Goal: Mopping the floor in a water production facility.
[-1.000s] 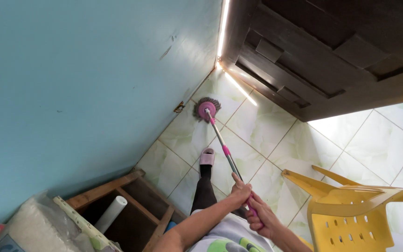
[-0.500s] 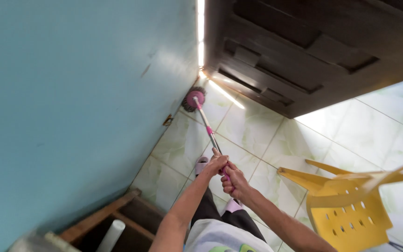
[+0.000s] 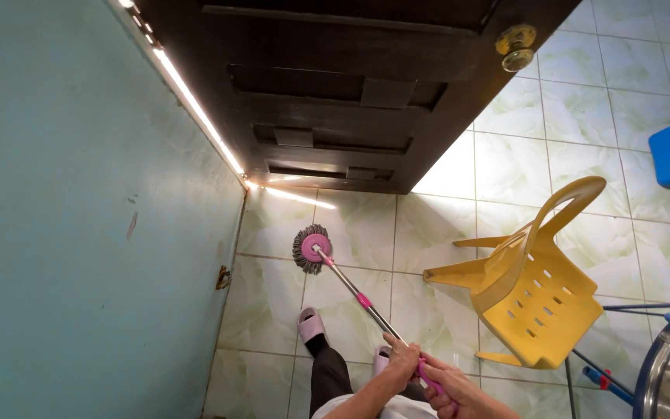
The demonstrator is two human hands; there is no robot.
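Risk, chair: the yellow plastic chair (image 3: 533,299) stands just right of the spin mop's handle (image 3: 362,301); a wide sweep to the right could knock the pole against its near armrest and shove it.
Risk, door: the grey mop head (image 3: 312,249) lies on the floor tiles (image 3: 350,225) near the dark wooden door (image 3: 350,93); a hard forward push could drive it into the door's bottom edge.
Risk, wall: the teal wall (image 3: 79,233) runs close on the left, and a small metal fitting (image 3: 223,277) sits low on it; a leftward stroke could snag the strands there.
Risk, footing: the tiles look glossy; whether they are wet cannot be told. Slippers (image 3: 311,323) on a damp floor could slide.
Left hand (image 3: 402,361): closed around the pole, the farther of the two grips, forearm reaching forward.
Right hand (image 3: 445,386): wrapped around the pink grip at the pole's near end, touching the left hand.
Mop location: pole slants from the hands up and left; head flat on the tile, between wall and chair.
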